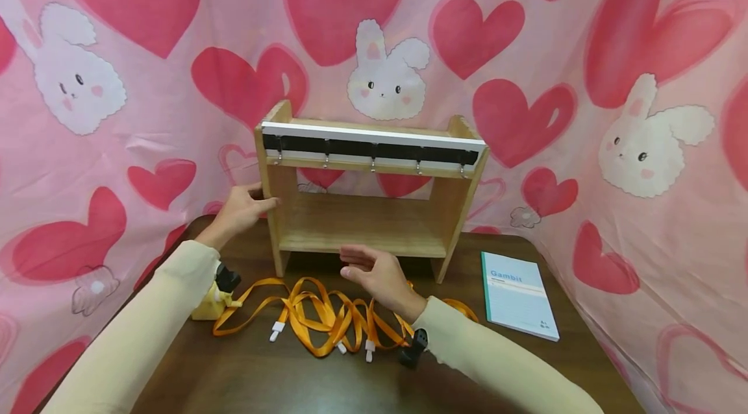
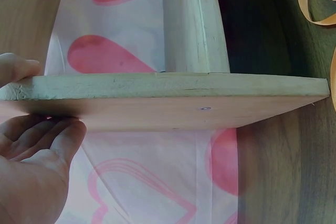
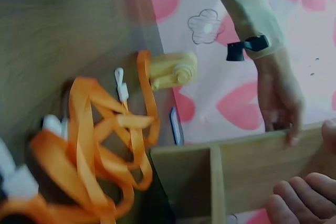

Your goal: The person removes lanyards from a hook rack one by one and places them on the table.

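A light wooden rack [image 1: 362, 222] stands on the table, with a black strip [image 1: 350, 148] and several metal hooks [image 1: 373, 164] along its upper front. My left hand [image 1: 239, 209] grips the front edge of its left side panel. In the left wrist view, the thumb is on one face of that panel [image 2: 157, 85] and the fingers lie against the other. Before the lower shelf my right hand [image 1: 382, 278] hovers with nothing in it, its fingers slightly bent. Tangled orange lanyards [image 3: 84, 145] with white clips [image 1: 370, 350] lie below it, partly hidden by the right forearm.
Right of the rack lies a notebook [image 1: 520, 297] with a pale cover. A small yellow object [image 3: 173, 71] with a round knob sits at the table's left, partly behind my left sleeve. Near it is a thin blue-edged item [image 3: 176, 125]. Pink heart-and-rabbit cloth [image 1: 450, 102] hangs behind.
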A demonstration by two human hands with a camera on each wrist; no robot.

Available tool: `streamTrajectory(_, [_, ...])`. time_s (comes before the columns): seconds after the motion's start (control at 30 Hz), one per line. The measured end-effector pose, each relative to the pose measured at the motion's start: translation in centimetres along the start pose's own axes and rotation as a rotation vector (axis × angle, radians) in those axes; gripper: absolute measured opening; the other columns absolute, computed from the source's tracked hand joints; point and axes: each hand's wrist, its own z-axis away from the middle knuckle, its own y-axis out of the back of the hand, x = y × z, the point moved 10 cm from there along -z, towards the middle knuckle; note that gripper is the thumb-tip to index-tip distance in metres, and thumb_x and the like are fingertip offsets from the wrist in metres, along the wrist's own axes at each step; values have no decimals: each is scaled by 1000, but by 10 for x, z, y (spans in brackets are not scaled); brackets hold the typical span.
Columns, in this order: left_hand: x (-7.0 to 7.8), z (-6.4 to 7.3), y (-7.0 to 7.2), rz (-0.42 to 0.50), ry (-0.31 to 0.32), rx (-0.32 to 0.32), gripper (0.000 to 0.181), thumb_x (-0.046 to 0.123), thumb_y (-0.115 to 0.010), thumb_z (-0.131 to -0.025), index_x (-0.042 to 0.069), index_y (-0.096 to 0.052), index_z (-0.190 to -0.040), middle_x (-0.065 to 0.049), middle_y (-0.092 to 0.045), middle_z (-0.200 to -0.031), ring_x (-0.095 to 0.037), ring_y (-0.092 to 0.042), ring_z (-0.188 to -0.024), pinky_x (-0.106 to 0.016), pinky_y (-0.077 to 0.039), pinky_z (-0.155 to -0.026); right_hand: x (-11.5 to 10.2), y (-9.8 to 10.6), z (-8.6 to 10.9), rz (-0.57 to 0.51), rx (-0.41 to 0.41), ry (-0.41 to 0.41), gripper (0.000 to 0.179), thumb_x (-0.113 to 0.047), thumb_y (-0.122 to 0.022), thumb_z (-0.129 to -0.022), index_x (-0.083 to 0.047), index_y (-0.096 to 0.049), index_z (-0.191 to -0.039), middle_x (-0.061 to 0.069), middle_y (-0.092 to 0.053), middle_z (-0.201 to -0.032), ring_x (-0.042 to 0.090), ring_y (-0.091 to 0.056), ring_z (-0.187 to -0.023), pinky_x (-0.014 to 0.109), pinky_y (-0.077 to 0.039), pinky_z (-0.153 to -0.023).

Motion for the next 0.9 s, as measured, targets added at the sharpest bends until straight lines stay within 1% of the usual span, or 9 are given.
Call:
streamTrajectory(0.13, [0, 3, 2, -28, 1, -1, 57, 25, -68, -96, -3, -53, -143, -26, -62, -137, -33, -66, -113, -47, -56, -98, -3, 19, 11, 79, -71, -2, 53, -29, -72, -95, -15, -57, -144, 7, -62, -144, 24, -62, -129, 38, -52, -108])
streamTrajectory(0.23, [1, 4, 3, -38, -4, -3, 56, 24, -68, -96, -3, -54, -143, -26, -62, -136, -35, -66, -113, -50, -56, -98, -5, 37, 18, 122, -114, 6, 58, -31, -71, -95, -13, -53, -148, 10, -57, -150, 26, -58, -135, 44, -48, -112])
streamTrajectory(0.33, [2, 5, 3, -33, 0, -11, 56, 23, -67, -96, -3, -54, -143, -26, -62, -136, -38, -66, -114, -53, -54, -100, -8, 59, 24, 119, -145, 14, 63, -28, -71, -95, -7, -48, -150, 15, -53, -153, 32, -54, -139, 45, -46, -113])
streamTrajectory(0.47, [1, 5, 2, -22, 20, -18, 58, 25, -67, -97, -2, -51, -146, -27, -60, -139, -42, -65, -118, -55, -53, -102, -11, 90, 29, 77, -176, 41, 64, -25, -69, -97, -3, -44, -151, 20, -49, -155, 40, -48, -141, 40, -48, -111])
streamTrajectory(0.6, [-2, 4, 1, -34, 29, -18, 59, 25, -67, -97, -2, -50, -147, -27, -59, -139, -42, -65, -118, -54, -53, -102, -14, 122, 35, 80, -172, 77, 60, -17, -66, -98, -2, -43, -152, 22, -47, -155, 38, -49, -141, 29, -52, -106])
streamTrajectory(0.7, [-2, 4, -2, -39, 32, -27, 59, 25, -67, -97, -2, -50, -146, -27, -59, -139, -42, -65, -117, -54, -53, -102, -13, 148, 39, 113, -149, 65, 59, -14, -64, -98, -3, -43, -152, 19, -49, -154, 22, -56, -137, 21, -52, -102])
streamTrajectory(0.77, [-1, 4, -3, -37, 34, -33, 59, 26, -66, -97, -2, -50, -147, -27, -59, -139, -42, -65, -118, -54, -53, -102, -13, 163, 41, 138, -134, 52, 59, -15, -63, -98, -3, -43, -152, 19, -50, -154, 14, -57, -135, 20, -52, -101])
streamTrajectory(0.83, [1, 4, -2, -35, 26, -29, 58, 26, -66, -97, -2, -51, -146, -27, -60, -138, -43, -65, -118, -54, -53, -102, -13, 179, 42, 166, -111, 32, 59, -17, -63, -98, -5, -43, -153, 19, -51, -153, 16, -58, -135, 19, -52, -100])
streamTrajectory(0.9, [2, 4, -1, -35, 17, -26, 58, 26, -66, -97, -1, -52, -145, -28, -61, -137, -43, -65, -117, -55, -53, -102, -13, 193, 43, 195, -86, 19, 59, -19, -62, -99, -6, -43, -153, 20, -51, -153, 25, -56, -137, 19, -52, -100])
